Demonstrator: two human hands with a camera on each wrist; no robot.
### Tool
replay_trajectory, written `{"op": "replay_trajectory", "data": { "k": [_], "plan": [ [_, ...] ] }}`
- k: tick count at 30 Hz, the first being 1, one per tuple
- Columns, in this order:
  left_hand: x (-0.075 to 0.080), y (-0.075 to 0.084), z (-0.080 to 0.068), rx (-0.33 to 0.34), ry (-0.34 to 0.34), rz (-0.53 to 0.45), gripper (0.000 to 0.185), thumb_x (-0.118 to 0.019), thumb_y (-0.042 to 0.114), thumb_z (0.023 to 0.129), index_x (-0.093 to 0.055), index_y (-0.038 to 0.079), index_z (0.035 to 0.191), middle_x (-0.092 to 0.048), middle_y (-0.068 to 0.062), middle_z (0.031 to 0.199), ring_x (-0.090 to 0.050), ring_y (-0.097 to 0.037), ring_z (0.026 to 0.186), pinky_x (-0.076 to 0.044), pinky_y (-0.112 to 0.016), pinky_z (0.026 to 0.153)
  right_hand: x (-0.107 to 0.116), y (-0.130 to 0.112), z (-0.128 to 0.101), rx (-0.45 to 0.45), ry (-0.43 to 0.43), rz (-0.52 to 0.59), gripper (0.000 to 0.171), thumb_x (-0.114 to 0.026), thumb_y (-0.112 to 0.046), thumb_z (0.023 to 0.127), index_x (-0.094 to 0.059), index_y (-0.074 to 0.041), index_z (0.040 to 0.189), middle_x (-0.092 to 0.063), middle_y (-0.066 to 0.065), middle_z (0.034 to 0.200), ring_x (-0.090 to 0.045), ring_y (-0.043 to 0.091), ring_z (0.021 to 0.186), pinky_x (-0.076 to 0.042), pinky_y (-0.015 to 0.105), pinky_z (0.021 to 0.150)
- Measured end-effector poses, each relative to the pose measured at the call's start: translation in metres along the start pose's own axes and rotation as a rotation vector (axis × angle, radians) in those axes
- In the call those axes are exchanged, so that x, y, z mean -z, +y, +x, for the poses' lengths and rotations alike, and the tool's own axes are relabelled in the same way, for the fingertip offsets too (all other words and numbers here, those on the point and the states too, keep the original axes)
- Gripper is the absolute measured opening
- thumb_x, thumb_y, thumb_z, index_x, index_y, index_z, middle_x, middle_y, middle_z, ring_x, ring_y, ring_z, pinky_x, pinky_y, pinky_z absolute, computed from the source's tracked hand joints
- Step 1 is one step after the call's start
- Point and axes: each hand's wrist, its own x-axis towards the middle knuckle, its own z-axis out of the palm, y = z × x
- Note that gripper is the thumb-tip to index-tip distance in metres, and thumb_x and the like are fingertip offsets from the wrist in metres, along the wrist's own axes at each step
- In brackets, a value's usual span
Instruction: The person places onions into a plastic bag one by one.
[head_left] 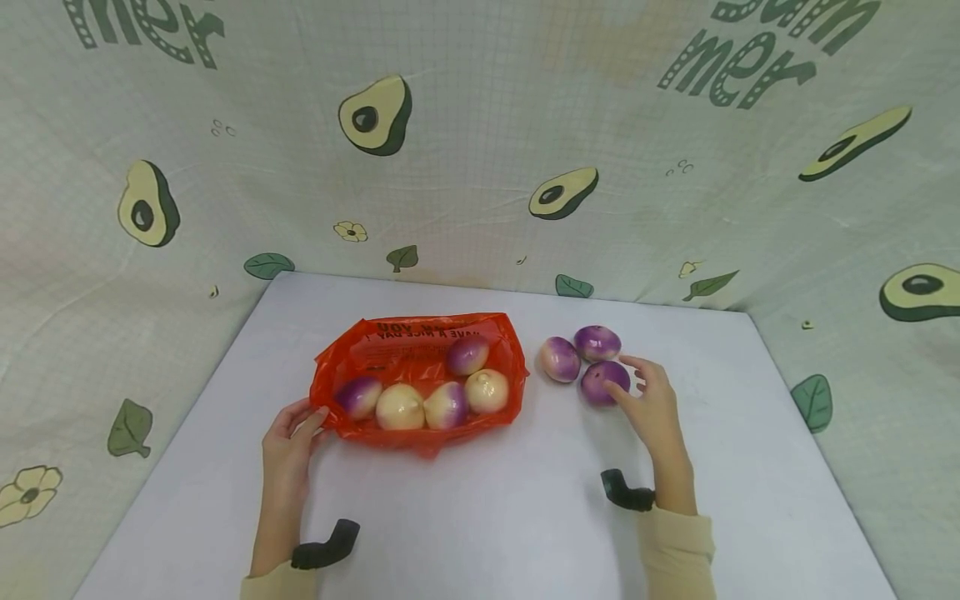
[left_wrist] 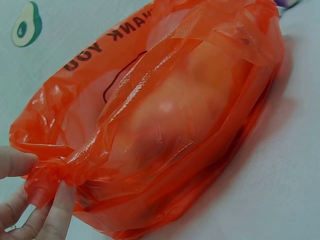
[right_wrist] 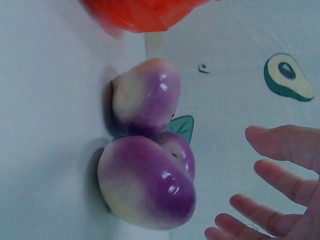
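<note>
A red plastic bag [head_left: 420,333] with its mouth spread open lies left of the table's middle. Inside are several purple-and-white turnips [head_left: 447,406], some showing mostly their pale side. My left hand [head_left: 291,429] pinches the bag's left edge between thumb and fingers; the left wrist view shows the gathered plastic [left_wrist: 45,182] there. Three more turnips [head_left: 560,360] sit close together right of the bag. Beside the nearest turnip [right_wrist: 147,185] is my right hand [head_left: 651,408], its fingers spread and holding nothing. A gap shows between hand and turnip in the right wrist view.
The white table [head_left: 480,517] ends at a back edge against a hanging cloth [head_left: 465,208] printed with avocados and leaves. Each wrist carries a black strap piece [head_left: 326,546] below the hand.
</note>
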Motion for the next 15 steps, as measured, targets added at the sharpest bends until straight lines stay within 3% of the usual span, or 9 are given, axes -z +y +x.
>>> {"op": "replay_trajectory", "data": {
  "k": [9,15],
  "plan": [
    [-0.001,-0.001,0.001,0.015,0.022,-0.005,0.060,-0.076,0.046,0.072,-0.057,0.016,0.120,-0.055,-0.003,0.115,-0.061,-0.014,0.093,-0.054,-0.015,0.071,0.000,0.009,0.001,-0.122,-0.084,0.003,0.063,-0.064,-0.015,0.087,-0.033,-0.001,0.140,-0.027,0.029,0.140,-0.036,0.046,0.124,-0.038,0.052,0.102],
    [-0.001,-0.004,0.003,0.027,0.028,-0.002,0.061,-0.075,0.046,0.072,-0.057,0.017,0.121,-0.055,-0.003,0.117,-0.060,-0.015,0.095,-0.054,-0.015,0.070,-0.005,0.020,0.003,-0.160,-0.108,0.014,0.069,-0.063,-0.018,0.088,-0.026,0.001,0.142,-0.027,0.031,0.139,-0.041,0.046,0.121,-0.041,0.051,0.099]
  ]
}}
